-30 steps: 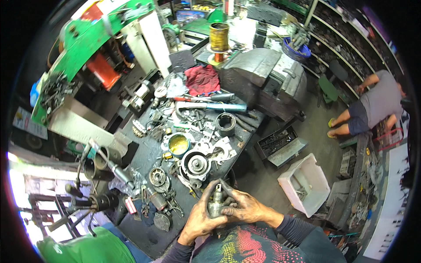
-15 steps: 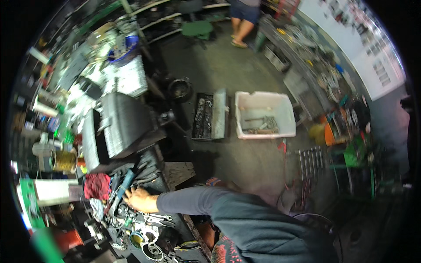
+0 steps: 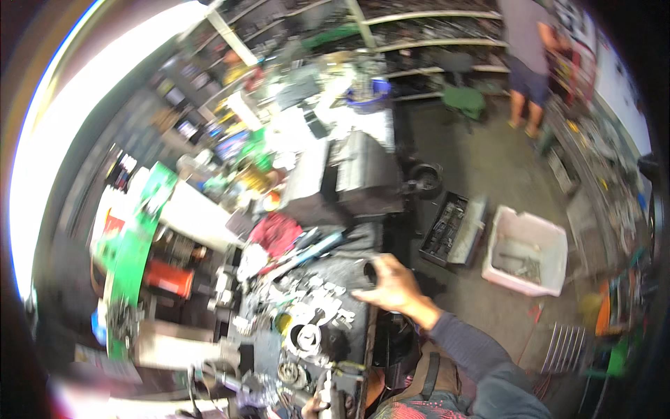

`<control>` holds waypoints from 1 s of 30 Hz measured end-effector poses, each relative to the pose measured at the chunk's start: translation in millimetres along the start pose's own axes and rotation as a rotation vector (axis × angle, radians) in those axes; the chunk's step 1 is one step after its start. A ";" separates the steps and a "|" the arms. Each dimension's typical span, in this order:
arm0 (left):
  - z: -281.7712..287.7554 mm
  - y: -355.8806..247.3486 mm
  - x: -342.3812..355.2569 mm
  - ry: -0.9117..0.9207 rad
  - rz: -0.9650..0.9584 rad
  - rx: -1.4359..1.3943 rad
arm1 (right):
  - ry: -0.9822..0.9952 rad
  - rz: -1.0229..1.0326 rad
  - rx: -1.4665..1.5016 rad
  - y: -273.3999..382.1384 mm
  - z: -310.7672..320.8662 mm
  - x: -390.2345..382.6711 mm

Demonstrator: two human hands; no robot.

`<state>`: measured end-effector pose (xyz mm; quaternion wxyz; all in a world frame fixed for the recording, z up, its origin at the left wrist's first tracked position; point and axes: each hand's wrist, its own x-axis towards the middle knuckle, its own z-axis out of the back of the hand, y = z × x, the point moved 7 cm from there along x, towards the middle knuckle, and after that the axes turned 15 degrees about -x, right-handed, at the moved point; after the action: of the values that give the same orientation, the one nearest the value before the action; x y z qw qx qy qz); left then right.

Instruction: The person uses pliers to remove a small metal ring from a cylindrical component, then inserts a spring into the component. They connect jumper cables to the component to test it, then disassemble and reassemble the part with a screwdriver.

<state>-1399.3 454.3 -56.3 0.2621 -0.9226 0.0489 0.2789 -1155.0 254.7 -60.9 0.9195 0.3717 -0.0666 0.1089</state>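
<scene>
Near the workbench's right edge, my right hand (image 3: 394, 286) has its fingers curled round a dark hollow cylinder (image 3: 366, 274). At the lower edge, my left hand (image 3: 313, 406) is partly visible and blurred, closed on a silvery metal part (image 3: 326, 394). On the bench (image 3: 356, 255) between them lie a round metal housing (image 3: 304, 339), a tin of yellow substance (image 3: 283, 322) and scattered small metal parts. Beyond my right hand are blue-handled tools (image 3: 324, 244) and a red rag (image 3: 272, 234).
A machine body (image 3: 363, 174) stands at the bench's far end. An open toolbox (image 3: 443, 230) and white plastic bin (image 3: 527, 248) sit on the floor to the right. A co-worker (image 3: 527, 63) stands by shelving (image 3: 433, 21) at the back, near a green chair (image 3: 462, 101).
The view has swung about. My right hand has left the part held in both hands, reached across the bench and closed round the hollow cylinder. The co-worker is more upright.
</scene>
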 end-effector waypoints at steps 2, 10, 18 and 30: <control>23.6 0.8 -30.1 0.039 0.015 -0.070 | 0.009 -0.073 -0.052 -5.5 21.4 -45.9; 70.0 17.4 -74.1 0.178 -0.055 -0.166 | 0.198 -0.199 -0.066 -56.5 15.8 -211.2; 31.2 47.4 -98.4 0.271 0.010 -0.082 | 0.286 -0.567 -0.083 -134.0 20.2 -345.2; 6.7 342.2 -65.3 -0.013 0.531 0.214 | 0.097 -1.101 0.005 -358.9 11.2 -610.4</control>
<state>-1538.4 160.5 -182.0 0.2761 -0.8428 0.3162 0.3369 -1656.3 -96.4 -417.2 0.8418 0.3482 0.1802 -0.3709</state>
